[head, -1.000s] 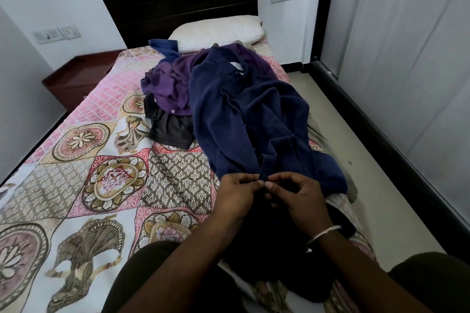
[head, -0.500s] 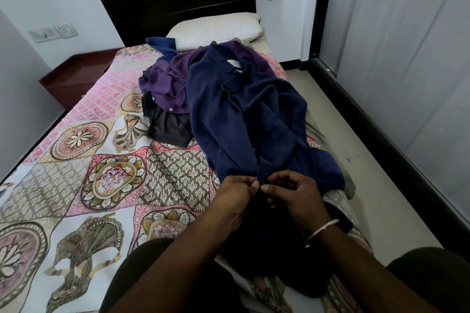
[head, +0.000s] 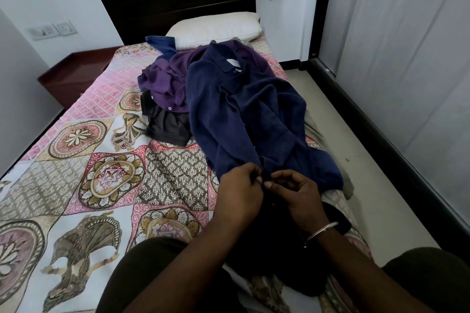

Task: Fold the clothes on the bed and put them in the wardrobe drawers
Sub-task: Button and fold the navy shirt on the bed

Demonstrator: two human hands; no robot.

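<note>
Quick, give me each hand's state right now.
Left hand: closed, pinching the front edge of the navy shirt.
Right hand: closed, pinching the same shirt edge right beside it.

L hand (head: 240,190) & R hand (head: 298,193) side by side, fingers curled, fingertips pinching together, both forearms extended fwd

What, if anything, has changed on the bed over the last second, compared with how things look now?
Very little. Both the left hand and the right hand keep pinching the front edge of the navy shirt at the same spot; only the fingertips shift slightly. Nothing was picked up or released. The purple garment, the dark garment and the pillow lie as before.
</note>
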